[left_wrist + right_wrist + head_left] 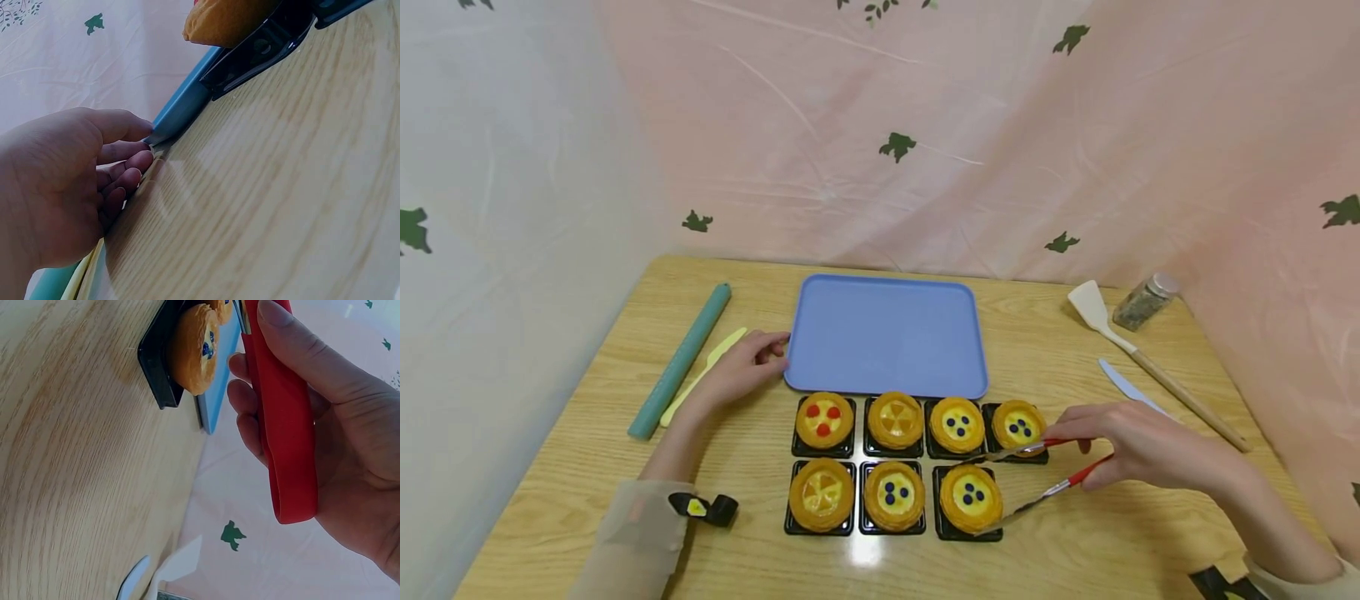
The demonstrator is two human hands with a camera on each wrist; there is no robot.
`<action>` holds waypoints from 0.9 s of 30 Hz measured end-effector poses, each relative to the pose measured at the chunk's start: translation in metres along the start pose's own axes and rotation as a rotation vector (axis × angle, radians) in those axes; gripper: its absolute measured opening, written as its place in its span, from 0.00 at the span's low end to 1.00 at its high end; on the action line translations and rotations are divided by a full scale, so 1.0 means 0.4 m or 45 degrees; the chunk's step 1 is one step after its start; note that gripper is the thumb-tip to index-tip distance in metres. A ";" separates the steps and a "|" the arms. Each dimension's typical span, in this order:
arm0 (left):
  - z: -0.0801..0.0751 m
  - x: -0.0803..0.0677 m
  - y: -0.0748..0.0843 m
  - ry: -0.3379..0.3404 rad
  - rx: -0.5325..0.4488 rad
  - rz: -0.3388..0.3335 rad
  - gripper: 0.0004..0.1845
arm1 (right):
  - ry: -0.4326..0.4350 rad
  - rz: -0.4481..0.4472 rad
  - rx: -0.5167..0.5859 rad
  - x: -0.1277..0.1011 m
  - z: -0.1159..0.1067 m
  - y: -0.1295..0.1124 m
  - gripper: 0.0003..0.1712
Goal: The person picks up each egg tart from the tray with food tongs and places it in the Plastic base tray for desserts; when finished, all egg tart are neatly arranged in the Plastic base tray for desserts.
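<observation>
My right hand (pixel 1123 437) grips red-handled tongs (pixel 284 419), whose metal arms stand apart around a blueberry-topped tart (pixel 972 497) in the front row. Whether the tips touch that tart, I cannot tell. At the left edge of the blue tray (pixel 887 333), my left hand (pixel 748 365) rests with its fingertips (pixel 140 128) against the rim. Several tarts sit in black square holders in two rows before the tray. One tart (pixel 824 420) has red toppings, two have orange wedges, such as the front left tart (pixel 822 495), and the others carry blueberries.
Left of the tray lie a teal rolling pin (pixel 681 362) and a yellow knife (pixel 707 367). On the right are a white spatula (pixel 1138 354) with a wooden handle, a pale blue knife (pixel 1127 383) and a spice jar (pixel 1145 302). A patterned cloth (pixel 850 167) hangs behind the table.
</observation>
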State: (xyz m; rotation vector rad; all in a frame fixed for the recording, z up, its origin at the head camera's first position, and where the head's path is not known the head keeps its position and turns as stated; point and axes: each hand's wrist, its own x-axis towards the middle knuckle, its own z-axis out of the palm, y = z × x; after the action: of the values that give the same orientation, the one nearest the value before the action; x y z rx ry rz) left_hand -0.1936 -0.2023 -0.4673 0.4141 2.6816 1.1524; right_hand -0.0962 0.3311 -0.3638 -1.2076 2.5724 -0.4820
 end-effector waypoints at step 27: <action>0.001 0.002 0.001 -0.002 0.003 -0.004 0.27 | 0.004 0.037 -0.007 -0.004 0.008 0.000 0.32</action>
State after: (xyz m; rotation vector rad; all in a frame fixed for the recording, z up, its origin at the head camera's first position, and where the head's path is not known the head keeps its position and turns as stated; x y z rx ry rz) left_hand -0.1943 -0.2015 -0.4673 0.4113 2.6816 1.1472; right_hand -0.0941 0.3317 -0.3666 -1.1705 2.5915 -0.4709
